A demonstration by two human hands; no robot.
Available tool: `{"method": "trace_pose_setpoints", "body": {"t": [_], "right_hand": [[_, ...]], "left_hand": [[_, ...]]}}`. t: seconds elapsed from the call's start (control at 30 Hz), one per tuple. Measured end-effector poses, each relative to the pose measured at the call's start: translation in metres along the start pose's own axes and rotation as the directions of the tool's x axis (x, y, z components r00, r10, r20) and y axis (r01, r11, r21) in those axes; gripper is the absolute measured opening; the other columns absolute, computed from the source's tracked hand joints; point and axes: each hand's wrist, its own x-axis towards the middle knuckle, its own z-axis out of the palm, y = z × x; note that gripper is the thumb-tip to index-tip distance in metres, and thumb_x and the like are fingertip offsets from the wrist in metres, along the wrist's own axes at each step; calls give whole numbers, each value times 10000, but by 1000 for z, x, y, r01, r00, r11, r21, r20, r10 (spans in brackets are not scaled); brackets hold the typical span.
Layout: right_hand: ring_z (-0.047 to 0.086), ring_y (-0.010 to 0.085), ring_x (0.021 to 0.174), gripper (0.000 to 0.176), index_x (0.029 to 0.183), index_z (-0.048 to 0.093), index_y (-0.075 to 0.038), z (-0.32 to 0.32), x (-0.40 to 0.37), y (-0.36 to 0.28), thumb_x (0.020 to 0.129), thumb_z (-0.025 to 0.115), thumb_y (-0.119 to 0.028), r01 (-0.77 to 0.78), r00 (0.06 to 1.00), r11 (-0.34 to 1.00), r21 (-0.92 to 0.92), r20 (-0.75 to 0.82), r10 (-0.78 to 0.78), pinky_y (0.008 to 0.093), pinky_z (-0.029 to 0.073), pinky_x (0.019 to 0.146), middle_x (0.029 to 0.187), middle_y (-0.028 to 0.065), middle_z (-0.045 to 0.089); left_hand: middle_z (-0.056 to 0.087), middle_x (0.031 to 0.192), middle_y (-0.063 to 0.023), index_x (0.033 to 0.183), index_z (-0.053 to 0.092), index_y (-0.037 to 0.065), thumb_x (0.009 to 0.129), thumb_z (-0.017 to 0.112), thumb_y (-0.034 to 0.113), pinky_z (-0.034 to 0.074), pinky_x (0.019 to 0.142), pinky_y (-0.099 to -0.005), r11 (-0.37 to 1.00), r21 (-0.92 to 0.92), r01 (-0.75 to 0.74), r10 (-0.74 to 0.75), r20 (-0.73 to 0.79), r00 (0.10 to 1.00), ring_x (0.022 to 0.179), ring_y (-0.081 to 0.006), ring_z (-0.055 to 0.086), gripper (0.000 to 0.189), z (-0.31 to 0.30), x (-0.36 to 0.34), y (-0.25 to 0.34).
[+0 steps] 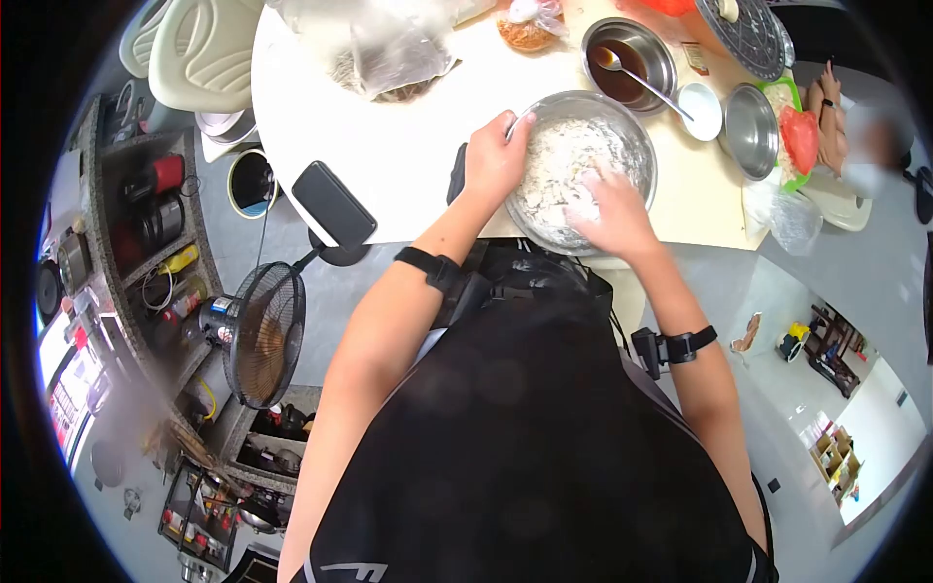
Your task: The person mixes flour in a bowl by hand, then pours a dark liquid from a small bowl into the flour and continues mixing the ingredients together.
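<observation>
A steel mixing bowl (649,146) at the table's front edge holds crumbly, floury dough (559,160). My left hand (498,155) grips the bowl's left rim, thumb on top and fingers closed round it. Inside the bowl, my right hand (617,214) is pressed into the dough with curled, flour-covered fingers; the fingertips are partly buried and blurred. Behind the bowl stands a steel pot (637,41) of brown liquid with a spoon (646,85) resting in it. A small white bowl (702,109) and another steel bowl (748,131) are to the right.
A black phone (333,206) lies at the table's left front edge. Plastic bags (398,53) sit at the back left. A standing fan (264,335) is on the floor to my left. Another person's arm (829,121) shows at the far right, beside a green tray (789,180).
</observation>
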Motion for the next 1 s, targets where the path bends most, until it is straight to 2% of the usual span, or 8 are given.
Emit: {"method": "trace_pose_setpoints", "body": {"t": [0.13, 0.43, 0.5, 0.57, 0.67, 0.73, 0.93, 1.0], "right_hand": [[639, 406, 1037, 316, 1095, 760, -65, 25, 14, 5, 882, 703, -292, 62, 977, 998, -12, -204, -63, 493, 514, 941, 1268, 195, 682], [620, 356, 1118, 300, 1123, 743, -144, 60, 33, 16, 883, 647, -295, -30, 999, 941, -338, -43, 17, 539, 453, 983, 1313, 149, 654], [616, 344, 1121, 294, 1103, 735, -148, 70, 76, 32, 875, 644, -310, -8, 996, 917, -398, -83, -27, 549, 438, 983, 1295, 140, 656], [613, 328, 1109, 267, 1060, 721, -147, 76, 83, 35, 869, 645, -317, -22, 997, 925, -380, -71, -5, 550, 437, 961, 1220, 121, 658], [613, 306, 1079, 234, 1005, 696, -141, 72, 93, 31, 861, 652, -320, -70, 998, 939, -335, -19, 68, 550, 440, 929, 1098, 94, 649], [625, 323, 1063, 211, 1027, 692, -135, 66, 97, 26, 891, 632, -285, -51, 993, 942, -332, -117, 12, 552, 452, 900, 1081, 105, 648], [576, 461, 1247, 357, 1283, 634, -60, 23, 79, 46, 1008, 542, -269, -78, 990, 994, 83, 127, 67, 597, 451, 1029, 1366, 225, 605], [539, 485, 1299, 444, 1363, 585, -33, -5, 61, 26, 1030, 533, -323, -175, 980, 985, -6, 98, 174, 586, 422, 1091, 1438, 266, 553]], "left_hand": [[602, 709, -258, 833, 602, -9, 1019, 639, 386, 479, 648, -468, 999, -20, 25, -25, 24, 999, 662, -445, 585, 439, 0, -3, 0], [586, 720, -243, 800, 593, 12, 1025, 636, 342, 472, 665, -486, 999, 17, -28, 28, 19, 999, 715, -458, 596, 402, 8, 9, -4], [599, 728, -230, 795, 599, 24, 1017, 650, 340, 474, 662, -486, 997, -30, 72, -69, 93, 993, 717, -457, 592, 389, 4, 14, -2], [509, 638, -192, 764, 538, 3, 1030, 660, 290, 438, 589, -391, 988, -146, 46, -38, 60, 998, 572, -247, 451, 410, 6, 12, -2], [596, 721, -239, 795, 588, 21, 1024, 639, 344, 472, 648, -484, 991, -95, 98, -89, 103, 991, 700, -458, 587, 399, 3, 10, 0], [597, 724, -249, 808, 591, 21, 1030, 625, 353, 473, 655, -497, 997, -74, 28, -23, 76, 997, 715, -474, 589, 400, 3, 9, -2], [620, 757, -277, 867, 598, 12, 1052, 576, 378, 482, 684, -529, 995, 11, -97, 96, 79, 992, 770, -512, 608, 410, 0, 4, -6], [637, 773, -285, 890, 607, 9, 1059, 561, 383, 489, 689, -525, 996, 42, -82, 76, 131, 988, 779, -511, 619, 413, -7, 4, -3]]}}
